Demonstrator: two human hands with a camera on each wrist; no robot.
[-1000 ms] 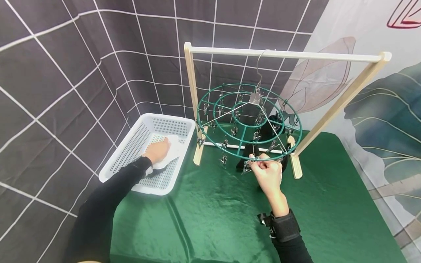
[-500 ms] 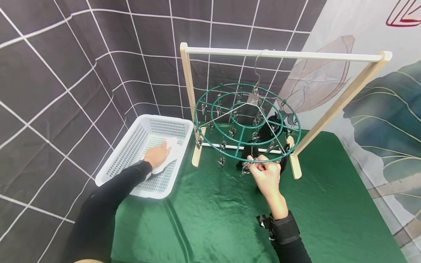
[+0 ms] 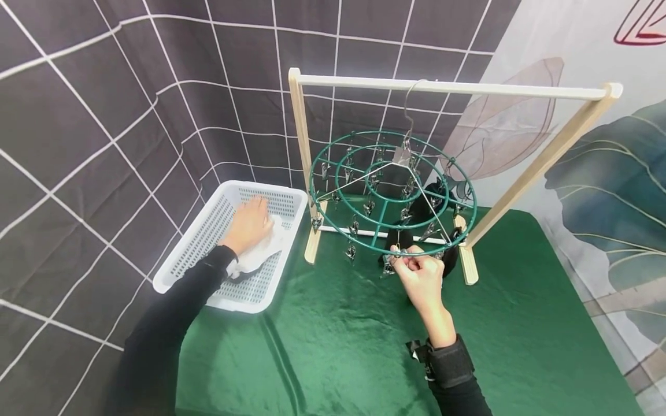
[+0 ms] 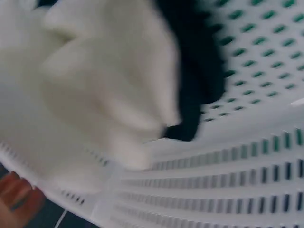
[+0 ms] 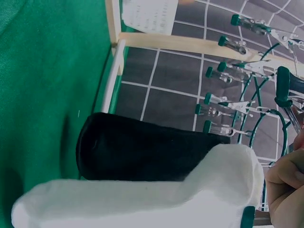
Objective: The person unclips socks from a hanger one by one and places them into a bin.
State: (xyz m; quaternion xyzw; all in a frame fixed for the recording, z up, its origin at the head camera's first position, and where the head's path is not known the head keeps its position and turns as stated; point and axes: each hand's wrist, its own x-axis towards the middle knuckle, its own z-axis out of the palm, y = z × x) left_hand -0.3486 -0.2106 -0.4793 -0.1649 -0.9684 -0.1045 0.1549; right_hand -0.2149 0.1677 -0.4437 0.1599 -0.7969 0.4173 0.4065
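White cloth (image 3: 270, 247) lies in the white basket (image 3: 241, 306), just beside the left hand (image 3: 248, 225), whose fingers look relaxed and not gripping, while the right hand (image 3: 421, 274) pinches a small clip (image 3: 387, 266) at the near edge of the round green hanger (image 3: 383, 215) (a white sock (image 5: 109, 202) and a black cloth (image 5: 142, 149) are nearby).

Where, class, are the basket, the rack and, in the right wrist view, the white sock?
Basket (image 3: 234, 304): head view, on its front wall.
Rack (image 3: 468, 88): head view, on its top bar.
White sock (image 5: 137, 204): right wrist view, on its middle.
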